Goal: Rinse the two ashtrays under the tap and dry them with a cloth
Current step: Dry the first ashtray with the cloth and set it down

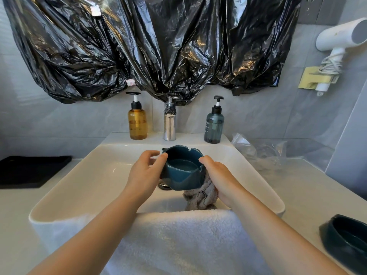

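A dark teal ashtray [183, 167] is held over the white sink [83, 175], tilted with its opening toward me. My left hand [146, 173] grips its left rim with the thumb. My right hand [220, 175] holds a grey cloth [202, 195] against the ashtray's right and underside. A second dark ashtray [346, 238] sits on the counter at the lower right. The chrome tap [169, 124] stands behind the sink; no water is seen running.
An amber pump bottle [137, 121] and a blue-grey pump bottle [214, 125] flank the tap. A white towel [178, 241] drapes over the sink's front edge. A black mat [29, 169] lies at left, clear plastic wrap [262, 151] at right. A hairdryer [337, 40] hangs on the wall.
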The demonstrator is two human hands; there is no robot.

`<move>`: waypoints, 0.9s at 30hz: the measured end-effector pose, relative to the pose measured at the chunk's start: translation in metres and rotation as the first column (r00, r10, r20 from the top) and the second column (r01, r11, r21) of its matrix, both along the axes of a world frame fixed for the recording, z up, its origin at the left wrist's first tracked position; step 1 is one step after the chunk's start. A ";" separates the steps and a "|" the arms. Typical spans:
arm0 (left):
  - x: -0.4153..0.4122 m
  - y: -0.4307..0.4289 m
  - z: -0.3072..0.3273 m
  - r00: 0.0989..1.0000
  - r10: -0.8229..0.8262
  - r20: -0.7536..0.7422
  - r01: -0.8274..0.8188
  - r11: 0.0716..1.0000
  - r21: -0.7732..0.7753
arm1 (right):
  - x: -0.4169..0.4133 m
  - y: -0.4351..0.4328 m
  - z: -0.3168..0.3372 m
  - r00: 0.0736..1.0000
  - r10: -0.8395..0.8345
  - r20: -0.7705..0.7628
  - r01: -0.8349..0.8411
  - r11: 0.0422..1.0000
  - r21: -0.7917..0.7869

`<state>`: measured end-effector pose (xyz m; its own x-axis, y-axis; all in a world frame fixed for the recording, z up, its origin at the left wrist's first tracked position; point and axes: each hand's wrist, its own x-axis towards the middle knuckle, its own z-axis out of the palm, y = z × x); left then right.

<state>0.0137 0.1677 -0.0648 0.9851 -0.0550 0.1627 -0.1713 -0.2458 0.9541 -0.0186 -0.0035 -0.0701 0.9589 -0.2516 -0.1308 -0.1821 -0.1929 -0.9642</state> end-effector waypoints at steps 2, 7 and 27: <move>-0.007 0.001 0.001 0.970 -0.011 0.244 -0.034 0.983 0.178 | -0.001 -0.001 0.000 0.999 -0.040 -0.015 0.039 0.996 -0.078; -0.017 0.001 -0.004 0.795 -0.438 0.421 0.068 0.753 0.655 | -0.002 -0.003 -0.002 0.996 -0.082 0.035 0.087 0.983 -0.165; -0.009 0.000 -0.005 0.947 -0.316 0.054 0.302 0.936 0.181 | -0.013 -0.004 0.002 0.855 -0.067 0.514 0.064 0.998 0.025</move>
